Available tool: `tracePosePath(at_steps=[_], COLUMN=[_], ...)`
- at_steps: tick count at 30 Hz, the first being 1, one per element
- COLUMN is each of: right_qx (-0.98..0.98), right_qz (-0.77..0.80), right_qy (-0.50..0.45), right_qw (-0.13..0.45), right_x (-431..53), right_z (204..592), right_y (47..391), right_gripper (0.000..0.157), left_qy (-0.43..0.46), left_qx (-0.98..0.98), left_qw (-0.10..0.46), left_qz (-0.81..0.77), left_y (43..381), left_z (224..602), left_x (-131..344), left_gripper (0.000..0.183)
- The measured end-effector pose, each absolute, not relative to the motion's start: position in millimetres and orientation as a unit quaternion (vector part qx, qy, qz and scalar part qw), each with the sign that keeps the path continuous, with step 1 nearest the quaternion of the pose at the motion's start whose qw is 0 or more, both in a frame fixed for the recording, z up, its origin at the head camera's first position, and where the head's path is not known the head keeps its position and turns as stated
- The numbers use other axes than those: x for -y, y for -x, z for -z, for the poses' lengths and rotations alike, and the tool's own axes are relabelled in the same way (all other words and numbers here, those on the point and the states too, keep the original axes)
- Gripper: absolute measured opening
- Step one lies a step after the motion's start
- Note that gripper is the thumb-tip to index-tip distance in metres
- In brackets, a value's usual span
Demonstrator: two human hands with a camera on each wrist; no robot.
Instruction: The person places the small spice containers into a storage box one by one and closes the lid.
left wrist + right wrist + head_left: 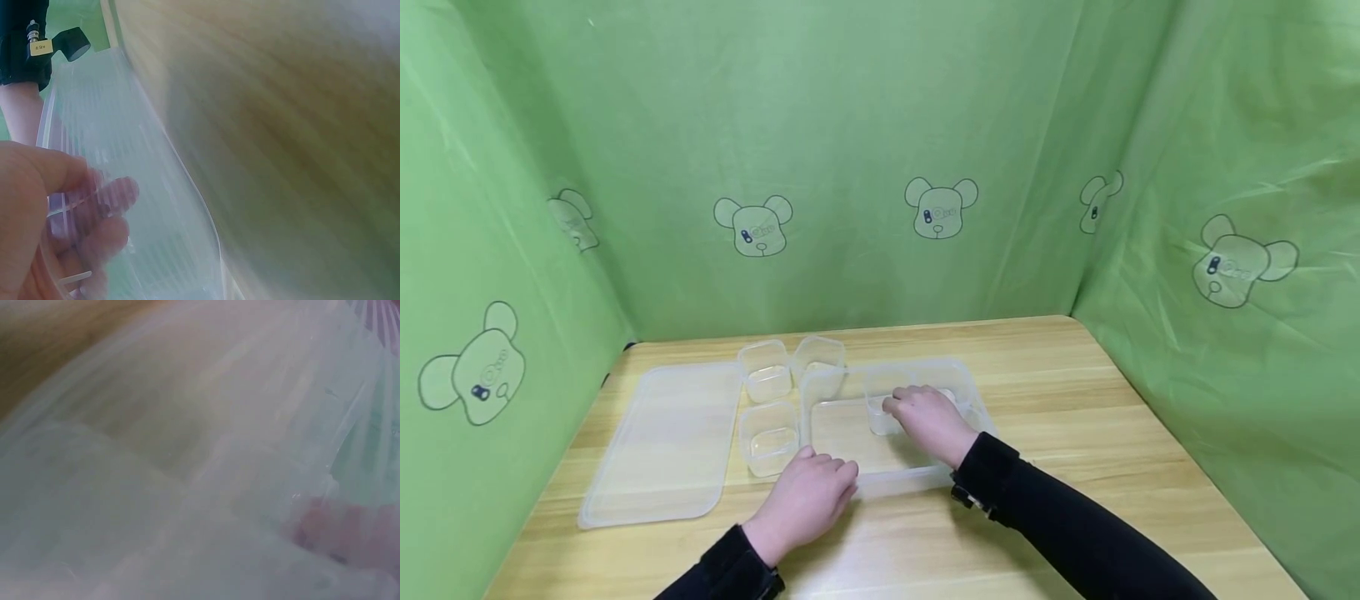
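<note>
A large clear plastic storage box [902,481] sits open-topped on the table, and my left hand [808,496] grips its near wall. In the left wrist view the thumb is on one side of the ribbed plastic, with the fingers [106,240] seen through it. My right hand [928,418] reaches inside the box and pinches the edge of a small clear plastic container [883,422]. The right wrist view is blurred by pale plastic; only fingertips [344,528] show at its lower right. Another clear shape, partly behind the right hand, is too faint to tell.
Left of the box stand three small clear containers [767,437], two at the back and one nearer. A large flat translucent lid [662,442] lies farther left on the wooden table [1075,500]. Green curtains [850,275] enclose the back and sides.
</note>
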State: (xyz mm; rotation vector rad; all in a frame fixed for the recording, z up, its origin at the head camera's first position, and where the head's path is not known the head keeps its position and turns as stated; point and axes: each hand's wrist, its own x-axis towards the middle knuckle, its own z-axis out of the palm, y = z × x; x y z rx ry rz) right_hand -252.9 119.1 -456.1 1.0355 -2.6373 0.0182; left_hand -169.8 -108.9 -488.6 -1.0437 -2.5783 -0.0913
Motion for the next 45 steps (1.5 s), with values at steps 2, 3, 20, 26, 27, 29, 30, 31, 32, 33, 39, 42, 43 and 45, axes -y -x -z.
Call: tracePosePath(at_steps=[2,3,20,26,27,29,30,31,32,33,39,42,43,45], right_qx=[0.92,0.921,0.92,0.916,0.916,0.917,0.917,0.918,0.918,0.918,0.918,0.919,0.919,0.92], right_qz=[-0.007,-0.006,-0.01,-0.021,-0.022,-0.025,-0.025,-0.026,-0.027,-0.027,-0.03,-0.031,-0.031,-0.03], right_qy=[-0.36,-0.358,-0.355,-0.359,-0.358,-0.356,-0.355,-0.354,-0.352,-0.352,-0.351,-0.349,-0.348,-0.347], right_qw=[0.154,0.154,0.163,0.178,0.179,0.179,0.179,0.179,0.179,0.179,0.182,0.181,0.18,0.18], right_x=[-118.8,-118.7,-120.1,-120.5,-120.5,-120.6,-120.8,-121.0,-121.0,-121.2,-121.0,-121.2,-121.5,-122.5], right_z=[456.2,456.4,459.2,458.5,457.9,456.4,455.4,454.4,452.9,451.7,444.5,442.7,442.5,442.4], right_y=[252.9,252.9,253.8,252.9,252.5,251.1,250.3,249.4,248.4,247.4,242.4,240.7,240.3,239.5], right_gripper=[0.029,0.03,0.025,0.018,0.016,0.014,0.013,0.013,0.013,0.014,0.017,0.018,0.018,0.018], left_qy=[0.368,0.368,0.373,0.368,0.368,0.367,0.367,0.367,0.367,0.367,0.371,0.372,0.372,0.371], left_qx=[0.913,0.913,0.909,0.914,0.914,0.915,0.915,0.915,0.915,0.915,0.911,0.91,0.91,0.911], left_qw=[0.174,0.173,0.18,0.168,0.168,0.167,0.166,0.166,0.166,0.166,0.175,0.178,0.178,0.174], left_qz=[0.031,0.031,0.037,0.032,0.032,0.032,0.032,0.032,0.033,0.032,0.034,0.036,0.036,0.035], left_y=[170.1,170.2,169.4,169.8,169.9,170.1,170.2,170.1,170.1,169.9,169.1,168.9,168.9,169.0], left_z=[488.5,488.5,487.3,487.6,487.6,487.5,487.3,487.3,487.4,487.2,486.9,486.9,487.0,487.7], left_x=[108.8,108.8,108.2,108.1,108.2,108.2,108.2,108.3,108.3,108.4,108.5,108.4,108.4,108.4], left_gripper=[0.019,0.019,0.02,0.019,0.019,0.019,0.019,0.019,0.019,0.019,0.019,0.02,0.02,0.019])
